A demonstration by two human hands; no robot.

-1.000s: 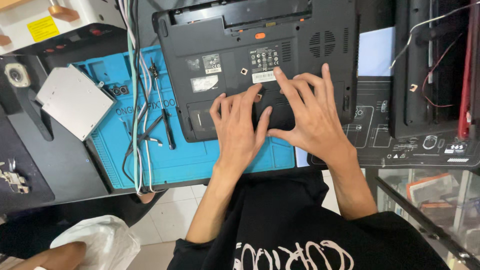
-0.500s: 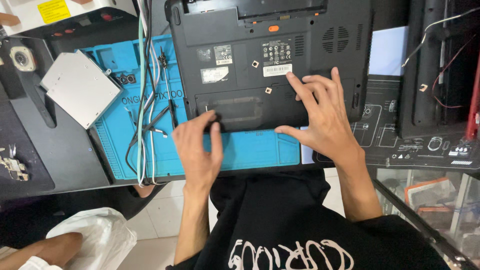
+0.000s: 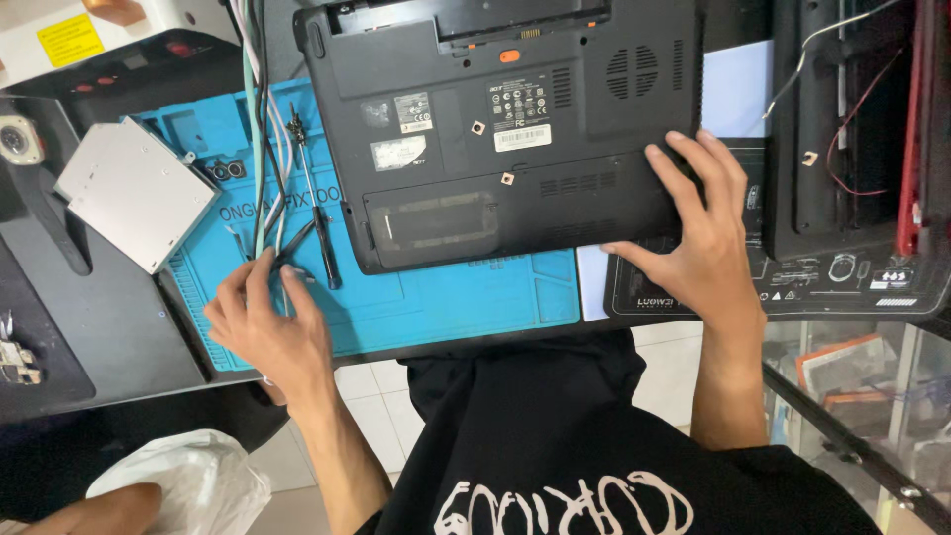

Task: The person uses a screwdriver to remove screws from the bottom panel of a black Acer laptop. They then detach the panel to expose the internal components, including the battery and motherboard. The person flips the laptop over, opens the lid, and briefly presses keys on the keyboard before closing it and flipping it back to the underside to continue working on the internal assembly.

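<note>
A black laptop lies bottom-up on a blue repair mat. My right hand rests on the laptop's near right corner, fingers spread on the base and thumb along its front edge. My left hand is over the mat's left part. Its fingertips touch small black tools beside a thin screwdriver; I cannot tell whether it grips one.
A silver optical drive lies left of the mat. A bundle of cables runs down across the mat. Another dark opened device with loose wires sits at the right. A white plastic bag is below left, a glass cabinet below right.
My left hand left the laptop's lower panel and moved left to the tools on the mat. My right hand slid right to the laptop's corner. The view shifted slightly.
</note>
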